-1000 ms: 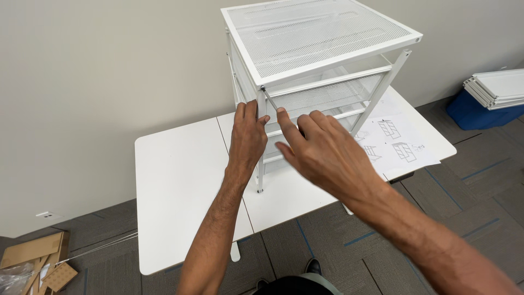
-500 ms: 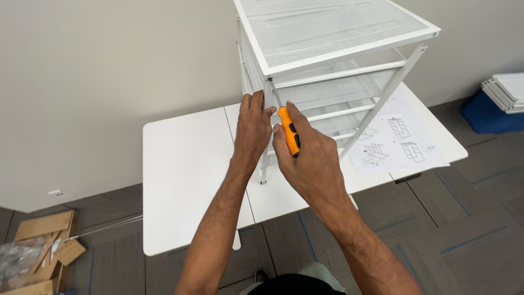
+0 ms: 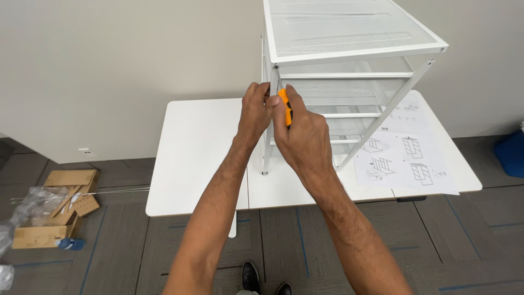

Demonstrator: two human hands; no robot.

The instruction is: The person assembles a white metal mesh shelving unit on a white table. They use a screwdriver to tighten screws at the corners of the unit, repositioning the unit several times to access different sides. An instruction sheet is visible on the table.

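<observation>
A white metal drawer frame [image 3: 349,33] with a mesh top and mesh drawers stands on a white table [image 3: 196,158]. My left hand [image 3: 255,112] grips the frame's front left post just below the top corner. My right hand [image 3: 303,136] is closed around an orange-handled screwdriver [image 3: 284,105], whose metal shaft points up toward that corner of the frame. Both hands touch each other at the post.
Assembly instruction sheets [image 3: 406,155] lie on the table's right side. An open cardboard box [image 3: 54,210] with plastic wrap [image 3: 24,205] sits on the carpet at left. A blue object [image 3: 512,153] is at the right edge. My shoes [image 3: 265,278] show below.
The view has swung so the frame and table sit further right. My right hand, empty a second ago, now holds the orange screwdriver and has raised it to the post's top corner.
</observation>
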